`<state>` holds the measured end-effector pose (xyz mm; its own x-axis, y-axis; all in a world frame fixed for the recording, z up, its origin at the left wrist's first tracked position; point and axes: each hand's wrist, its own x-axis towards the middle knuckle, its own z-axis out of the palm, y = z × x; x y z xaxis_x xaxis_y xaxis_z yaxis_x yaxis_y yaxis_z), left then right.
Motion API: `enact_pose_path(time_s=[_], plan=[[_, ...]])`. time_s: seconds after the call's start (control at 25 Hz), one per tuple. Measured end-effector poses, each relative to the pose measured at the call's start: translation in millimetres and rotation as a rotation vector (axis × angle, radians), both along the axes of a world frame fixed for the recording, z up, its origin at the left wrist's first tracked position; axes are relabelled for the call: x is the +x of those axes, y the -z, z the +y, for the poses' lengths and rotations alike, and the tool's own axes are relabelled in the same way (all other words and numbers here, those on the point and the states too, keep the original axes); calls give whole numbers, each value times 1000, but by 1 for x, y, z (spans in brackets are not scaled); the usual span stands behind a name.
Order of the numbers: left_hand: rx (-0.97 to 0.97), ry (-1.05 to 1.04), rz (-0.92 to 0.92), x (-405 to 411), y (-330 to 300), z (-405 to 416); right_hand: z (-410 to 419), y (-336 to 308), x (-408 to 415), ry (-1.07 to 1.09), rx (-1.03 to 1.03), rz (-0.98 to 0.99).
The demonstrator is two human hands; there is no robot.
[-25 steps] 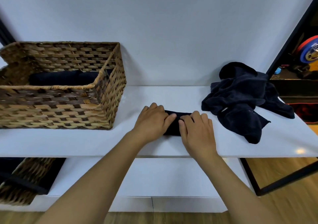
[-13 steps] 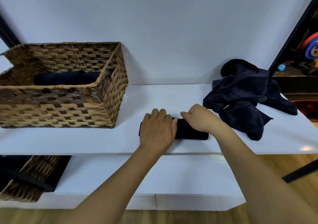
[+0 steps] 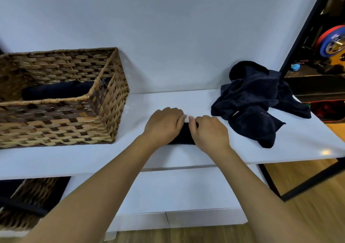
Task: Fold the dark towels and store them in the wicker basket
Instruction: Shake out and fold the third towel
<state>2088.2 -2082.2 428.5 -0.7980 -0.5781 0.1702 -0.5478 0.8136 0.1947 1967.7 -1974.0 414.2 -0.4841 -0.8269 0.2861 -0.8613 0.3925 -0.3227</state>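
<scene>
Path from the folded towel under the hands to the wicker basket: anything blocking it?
Nothing visible. Bare shelf lies between the folded towel and the wicker basket on its left; the basket's top is open. The towel pile sits on the opposite side.

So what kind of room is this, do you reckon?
Probably a home storage or utility room: a white shelf holds a wicker basket and a heap of dark towels, and weight plates sit on the far right.

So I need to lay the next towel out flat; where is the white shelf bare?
Bare white shelf top lies between the wicker basket and the hands, left and right. The right end is crowded by the heap of dark towels.
</scene>
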Motion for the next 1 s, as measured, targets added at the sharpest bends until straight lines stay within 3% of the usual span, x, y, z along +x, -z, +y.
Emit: enact_pose_path(time_s=[0.12,0.24,0.32,0.44,0.6,0.68,0.8,0.92,1.0], plan=[[-192,29,-30,24,11,32,-15,-12,-21,-89,98,-315],[-71,-123,-194,30,5,53,-9,2,-9,-18,-227,-44],[99,-266,-88,27,-3,57,2,7,10,28,-363,-109],[421,-430,128,29,-16,58,11,5,41,-18,-355,-740],[712,-359,510,38,-42,72,11,-19,67,-48,-519,-1017],[821,-312,662,42,-64,78,11,-46,73,-116,-563,-1076],[913,-187,800,55,-93,82,8,-84,78,-260,-572,-965],[802,-95,876,79,-120,81,1,-120,93,-452,-497,-932],[639,-73,857,99,-134,73,-8,-139,107,-554,-467,-1048]])
